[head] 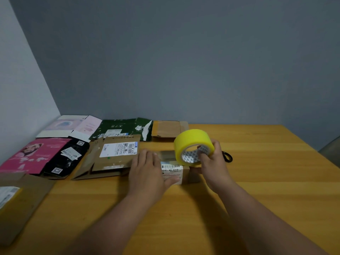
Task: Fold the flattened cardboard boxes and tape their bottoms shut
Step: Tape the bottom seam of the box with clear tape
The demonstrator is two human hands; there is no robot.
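A small folded cardboard box [176, 173] with a white barcode label stands on the wooden table [257, 181] in the middle. My left hand [147, 170] lies flat over its left side, fingers straight, thumb along the front face. My right hand [211, 162] grips a yellow tape roll [193, 144], fingers hooked through its core, just above the box's right end. A clear strip of tape [166, 155] runs from the roll across the box top to my left fingers.
Flattened boxes lie along the left and back: a brown one with a shipping label [110, 159], black [66, 159], pink [31, 157], dark green [125, 128], white-pink [73, 126], brown [169, 129]. More cardboard [18, 199] sits front left. Black scissors [227, 157] peek behind my right hand.
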